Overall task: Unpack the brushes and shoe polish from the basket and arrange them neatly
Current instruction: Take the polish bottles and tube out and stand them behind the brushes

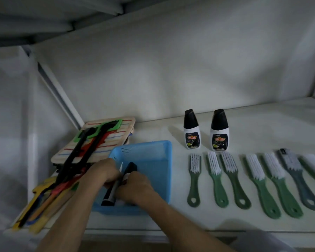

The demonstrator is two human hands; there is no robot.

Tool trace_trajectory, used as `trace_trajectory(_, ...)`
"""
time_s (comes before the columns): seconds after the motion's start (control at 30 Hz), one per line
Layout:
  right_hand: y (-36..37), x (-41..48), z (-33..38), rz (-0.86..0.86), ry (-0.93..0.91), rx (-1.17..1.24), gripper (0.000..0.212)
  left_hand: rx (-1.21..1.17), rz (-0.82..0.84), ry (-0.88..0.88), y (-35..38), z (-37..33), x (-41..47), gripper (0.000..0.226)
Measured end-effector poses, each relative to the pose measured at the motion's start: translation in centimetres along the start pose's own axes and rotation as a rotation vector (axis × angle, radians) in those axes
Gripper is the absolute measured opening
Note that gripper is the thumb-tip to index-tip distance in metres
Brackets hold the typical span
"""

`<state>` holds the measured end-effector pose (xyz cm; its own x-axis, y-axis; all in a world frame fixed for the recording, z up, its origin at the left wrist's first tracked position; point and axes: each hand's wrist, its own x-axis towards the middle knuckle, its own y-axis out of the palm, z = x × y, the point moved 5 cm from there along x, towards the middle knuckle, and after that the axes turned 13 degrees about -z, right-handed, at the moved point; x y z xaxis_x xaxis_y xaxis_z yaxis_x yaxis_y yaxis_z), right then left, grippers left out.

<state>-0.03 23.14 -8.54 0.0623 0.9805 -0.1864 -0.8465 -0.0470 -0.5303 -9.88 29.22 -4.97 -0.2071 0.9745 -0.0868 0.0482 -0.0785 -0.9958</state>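
Observation:
A blue plastic basket (153, 153) sits on the white shelf, left of centre. Both my hands are inside it. My left hand (104, 171) and my right hand (135, 188) each close on a shoe polish bottle with a black cap (130, 167); a second bottle (110, 194) lies between my hands. Two shoe polish bottles (191, 130) (219, 130) stand upright behind a row of several brushes with white bristles, from a green one (194, 177) to a grey one (296, 177).
To the left of the basket lies a stack of striped wooden boards (105, 139) with long black, red and green tools on top, reaching over the shelf's front edge. The shelf's back wall and a slanted support bar rise behind.

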Motion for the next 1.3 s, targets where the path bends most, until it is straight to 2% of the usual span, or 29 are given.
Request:
trace_trajectory(0.07, -0.9, 0.2, -0.5, -0.003, 0.018, 0.09, 0.023, 0.034, 0.08, 0.019, 0.5, -0.4, 0.3, 0.024)
trace_trajectory(0.1, -1.6, 0.3, -0.8, -0.02, 0.034, 0.132, 0.023, 0.036, 0.12, 0.035, 0.7, -0.6, 0.3, 0.02)
trace_trajectory(0.17, -3.3, 0.3, -1.0, -0.049, 0.048, 0.211, 0.028, 0.064, 0.173, 0.044, 0.9, -0.8, 0.1, 0.015)
trace_trajectory(0.27, -6.1, -0.3, -0.1, -0.07, 0.007, 0.282, 0.051, 0.086, 0.14, 0.05, 1.0, -0.6, 0.4, 0.032)
trace_trajectory(0.3, -7.1, -0.6, 0.2, -0.061, -0.031, 0.3, 0.053, 0.052, 0.136, 0.067, 0.8, -0.6, 0.3, 0.034)
trace_trajectory(0.4, -10.8, -2.5, 0.7, -0.036, -0.165, 0.393, 0.044, -0.114, 0.158, 0.024, 1.2, -0.4, 0.8, 0.039)
trace_trajectory(0.47, -13.9, -3.7, 0.4, -0.077, -0.211, 0.467, 0.04, -0.113, 0.142, 0.014, 0.0, 0.0, 0.3, 0.036)
trace_trajectory(0.53, -17.1, -4.6, -0.2, -0.154, -0.243, 0.523, 0.041, -0.185, 0.023, -0.001, -1.8, 0.3, 0.2, 0.03)
trace_trajectory(0.57, -19.0, -5.0, -0.5, -0.204, -0.261, 0.552, 0.041, -0.303, -0.072, -0.016, -2.7, 0.4, 0.2, 0.031)
trace_trajectory(0.7, -27.4, -6.7, -2.8, -0.509, -0.284, 0.665, 0.039, -0.817, -0.671, -0.116, -7.0, -1.2, -1.7, 0.04)
trace_trajectory(0.77, -31.6, -7.0, -5.0, -0.687, -0.275, 0.641, 0.035, -0.998, -0.89, -0.011, -8.7, -4.0, -3.5, 0.04)
trace_trajectory(0.83, -35.2, -6.3, -8.3, -0.845, -0.222, 0.545, 0.03, -1.134, -0.986, 0.145, -9.6, -7.9, -5.5, 0.037)
trace_trajectory(0.9, -37.8, -5.1, -12.1, -0.948, -0.127, 0.427, 0.024, -1.247, -0.996, 0.304, -9.9, -12.4, -8.1, 0.03)
trace_trajectory(1.0, -39.8, -3.5, -17.5, -1.033, 0.049, 0.323, 0.026, -1.349, -0.874, 0.508, -8.8, -19.7, -10.9, 0.025)
trace_trajectory(1.13, -40.1, -2.9, -21.3, -1.14, 0.201, 0.189, 0.035, -1.37, -0.749, 0.588, -6.2, -28.1, -13.3, 0.033)
trace_trajectory(1.23, -39.4, -2.4, -22.8, -1.108, 0.283, 0.048, 0.035, -1.295, -0.675, 0.612, -3.7, -33.0, -13.9, 0.041)
trace_trajectory(1.3, -39.0, -2.2, -23.4, -1.073, 0.296, -0.028, 0.038, -1.231, -0.614, 0.571, -1.7, -35.2, -13.4, 0.038)
